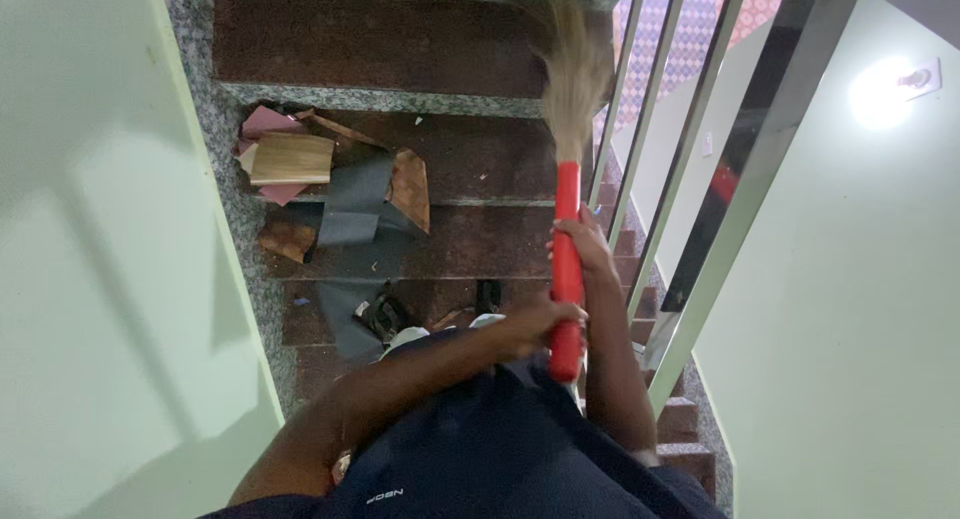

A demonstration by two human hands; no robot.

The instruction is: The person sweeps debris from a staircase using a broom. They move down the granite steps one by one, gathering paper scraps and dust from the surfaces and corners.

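Note:
I look down a flight of dark brown stone stairs. Both hands grip the red handle of a grass broom (566,219). My right hand (583,247) holds the handle higher up, near its middle. My left hand (545,324) holds it lower, close to the butt end. The pale bristles (575,74) reach down to the steps below, by the railing. A heap of scraps (330,189) lies on the steps at the left: wooden board offcuts, pink pieces and dark grey sheets.
A pale green wall (90,259) runs along the left. A steel railing (700,169) with upright bars borders the stairs on the right, with a lower flight beyond. A wall lamp (885,89) glows at upper right. My feet in sandals (400,324) stand on a step.

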